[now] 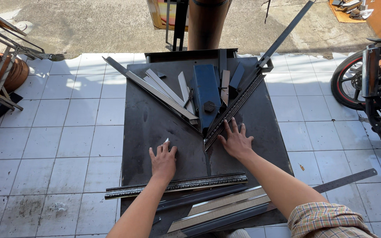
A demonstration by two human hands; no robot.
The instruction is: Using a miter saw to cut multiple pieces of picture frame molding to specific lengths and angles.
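Observation:
My right hand (236, 141) lies flat, fingers spread, on a dark metal worktable (151, 123), pressing beside an ornate dark moulding strip (230, 112) set against the right arm of a V-shaped guide. My left hand (163, 161) rests on the table near the V's point, with a small white piece (166, 141) at its fingertips. A blue cutter block (207, 94) sits inside the V. Another ornate moulding strip (177, 185) lies across the table under my left wrist.
Several long frame strips (219, 209) lie at the table's near edge, and a steel ruler (345, 180) sticks out at the right. A motorcycle wheel (353, 81) stands at the right. A metal rack (1, 57) stands at the left on the white tiled floor.

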